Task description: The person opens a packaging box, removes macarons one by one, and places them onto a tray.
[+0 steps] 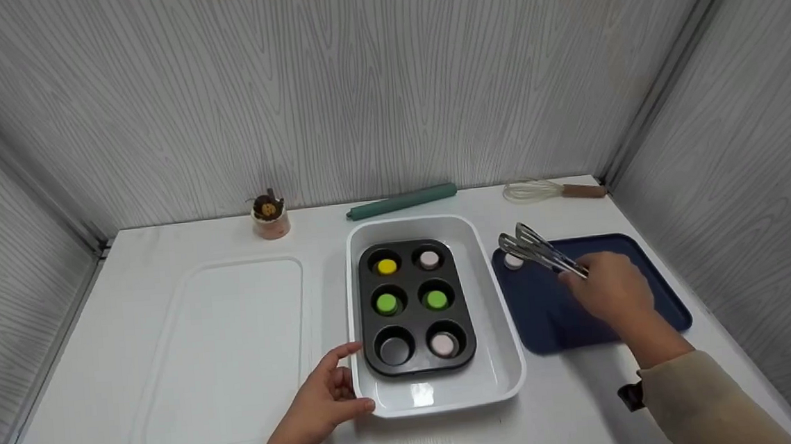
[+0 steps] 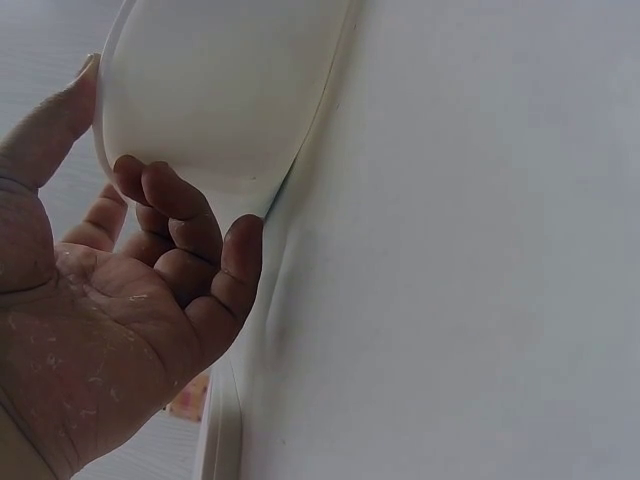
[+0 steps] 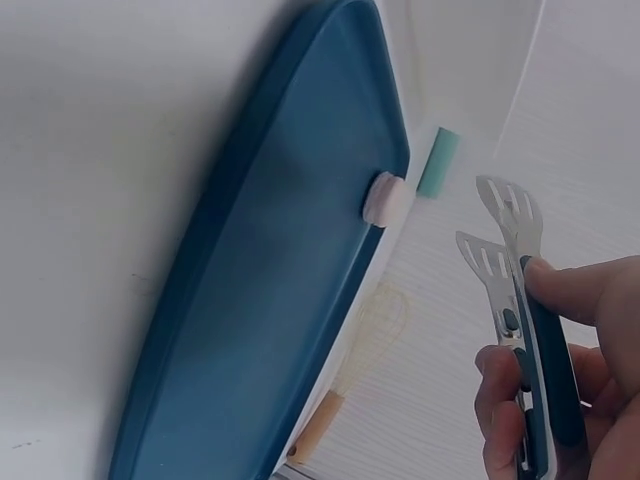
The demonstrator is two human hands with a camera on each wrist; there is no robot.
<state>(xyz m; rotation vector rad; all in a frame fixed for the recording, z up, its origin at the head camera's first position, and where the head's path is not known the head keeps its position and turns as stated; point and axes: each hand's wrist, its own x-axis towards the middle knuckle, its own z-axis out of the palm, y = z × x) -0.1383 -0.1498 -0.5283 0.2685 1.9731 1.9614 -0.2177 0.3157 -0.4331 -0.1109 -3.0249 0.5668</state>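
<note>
With the left hand (image 1: 324,401) gripping the dish (image 1: 500,326), the right hand (image 1: 609,290) should open its tongs (image 1: 540,250) around the pink piece (image 1: 513,261) squarely.

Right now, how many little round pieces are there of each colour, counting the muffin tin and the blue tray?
Pink: 3
Green: 2
Yellow: 1
Total: 6; five in the muffin tin, one on the blue tray.
</note>
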